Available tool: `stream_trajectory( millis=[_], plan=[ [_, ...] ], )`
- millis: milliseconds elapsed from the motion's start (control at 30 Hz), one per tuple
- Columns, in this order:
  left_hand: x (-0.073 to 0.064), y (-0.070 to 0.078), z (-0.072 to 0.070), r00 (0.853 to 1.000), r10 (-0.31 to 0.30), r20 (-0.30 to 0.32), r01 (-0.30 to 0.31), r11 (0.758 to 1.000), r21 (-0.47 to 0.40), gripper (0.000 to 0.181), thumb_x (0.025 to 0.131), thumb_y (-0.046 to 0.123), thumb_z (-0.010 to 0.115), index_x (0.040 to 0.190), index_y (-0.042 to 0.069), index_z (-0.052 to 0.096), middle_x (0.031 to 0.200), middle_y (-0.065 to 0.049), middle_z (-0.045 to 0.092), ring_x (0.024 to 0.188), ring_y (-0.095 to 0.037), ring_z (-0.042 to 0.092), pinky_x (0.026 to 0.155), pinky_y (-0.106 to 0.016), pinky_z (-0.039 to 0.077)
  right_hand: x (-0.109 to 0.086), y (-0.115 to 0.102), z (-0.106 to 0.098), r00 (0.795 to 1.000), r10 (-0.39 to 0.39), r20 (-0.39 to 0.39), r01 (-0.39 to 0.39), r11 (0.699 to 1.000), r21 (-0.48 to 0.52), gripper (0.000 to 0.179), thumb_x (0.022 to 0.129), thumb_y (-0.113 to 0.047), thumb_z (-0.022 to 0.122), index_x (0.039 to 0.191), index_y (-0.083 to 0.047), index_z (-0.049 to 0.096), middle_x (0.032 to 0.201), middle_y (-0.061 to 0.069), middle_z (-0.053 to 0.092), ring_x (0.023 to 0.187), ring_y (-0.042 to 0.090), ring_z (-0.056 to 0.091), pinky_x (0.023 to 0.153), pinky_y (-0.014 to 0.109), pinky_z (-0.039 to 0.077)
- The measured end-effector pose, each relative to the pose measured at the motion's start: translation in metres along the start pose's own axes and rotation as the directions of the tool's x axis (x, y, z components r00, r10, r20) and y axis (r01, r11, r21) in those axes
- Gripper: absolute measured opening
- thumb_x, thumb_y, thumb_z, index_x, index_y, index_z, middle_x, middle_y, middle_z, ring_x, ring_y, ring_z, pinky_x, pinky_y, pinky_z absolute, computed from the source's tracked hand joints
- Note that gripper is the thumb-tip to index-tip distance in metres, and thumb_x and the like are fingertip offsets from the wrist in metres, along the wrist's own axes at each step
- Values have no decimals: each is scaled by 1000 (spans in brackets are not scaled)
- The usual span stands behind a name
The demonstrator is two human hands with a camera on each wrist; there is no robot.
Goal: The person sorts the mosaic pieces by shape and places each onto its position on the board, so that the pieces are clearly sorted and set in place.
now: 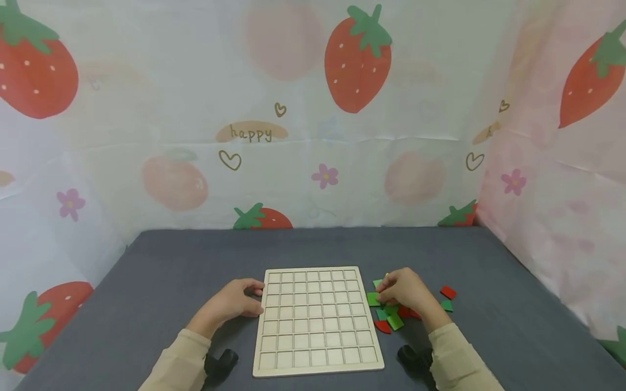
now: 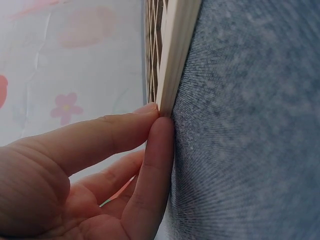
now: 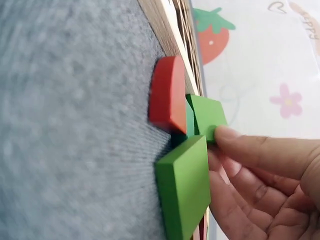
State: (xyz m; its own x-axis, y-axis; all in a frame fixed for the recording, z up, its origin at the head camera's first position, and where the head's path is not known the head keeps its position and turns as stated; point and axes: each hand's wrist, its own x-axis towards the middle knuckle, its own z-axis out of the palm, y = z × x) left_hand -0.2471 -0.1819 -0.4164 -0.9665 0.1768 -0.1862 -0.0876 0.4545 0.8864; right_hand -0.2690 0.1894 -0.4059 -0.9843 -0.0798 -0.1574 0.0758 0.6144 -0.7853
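A pale wooden grid board [image 1: 318, 326] lies flat on the dark table, its square cells bare. My left hand [image 1: 235, 301] is at the board's left edge, thumb and fingers spaced apart along it. In the left wrist view, the fingertips [image 2: 162, 125] touch the board's rim [image 2: 175, 55]. Just past the board's right edge, my right hand [image 1: 406, 293] pinches a green square tile [image 3: 207, 115] between thumb and fingers. Close by lie a red curved-edged piece [image 3: 169, 92] and another green tile [image 3: 190, 190]; a teal piece is partly hidden between them.
Several loose red and green pieces lie under and around my right hand. A red tile [image 1: 448, 292] and a teal-green piece [image 1: 446, 306] lie farther right. Behind the dark table [image 1: 195, 255] hangs a strawberry-printed cloth [image 1: 303, 119], which also covers both sides.
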Motion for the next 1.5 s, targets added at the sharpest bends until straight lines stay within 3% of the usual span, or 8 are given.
stream_trajectory(
  millis=[400, 700, 933, 1500],
  plan=[
    [0, 0, 1, 1000, -16, -19, 16, 1000, 2, 60, 78, -10, 72, 135, -11, 52, 116, -21, 56, 84, -17, 65, 75, -35, 62, -4, -16, 1, 1000, -13, -22, 14, 998, 65, 8, 82, -5, 78, 88, 0, 76, 88, 11, 73, 71, 17, 70, 69, 34, 62],
    [0, 1, -1, 1000, -19, -16, 19, 1000, 6, 60, 78, -12, 72, 135, -12, 52, 117, -22, 56, 83, -17, 65, 75, -35, 62, -1, -34, 17, 998, -55, 15, 53, 993, 103, 8, 81, -3, 78, 87, 1, 76, 87, 10, 73, 72, 18, 71, 70, 36, 63],
    [0, 2, 0, 1000, -17, -18, 17, 1000, -4, 59, 78, -12, 72, 134, -12, 53, 116, -21, 56, 82, -16, 65, 75, -35, 62, 5, -47, 30, 995, -86, 46, 82, 994, 79, 6, 80, -4, 80, 84, -1, 77, 78, 7, 74, 67, 20, 72, 68, 35, 62],
    [1, 0, 1, 999, -26, -38, 27, 999, 25, 60, 77, -10, 74, 134, -10, 54, 115, -19, 56, 82, -16, 62, 75, -35, 61, 19, -80, 67, 988, -98, 120, 81, 987, 142, 3, 81, -2, 79, 83, 0, 77, 85, 12, 74, 66, 19, 73, 69, 36, 63]
  ],
)
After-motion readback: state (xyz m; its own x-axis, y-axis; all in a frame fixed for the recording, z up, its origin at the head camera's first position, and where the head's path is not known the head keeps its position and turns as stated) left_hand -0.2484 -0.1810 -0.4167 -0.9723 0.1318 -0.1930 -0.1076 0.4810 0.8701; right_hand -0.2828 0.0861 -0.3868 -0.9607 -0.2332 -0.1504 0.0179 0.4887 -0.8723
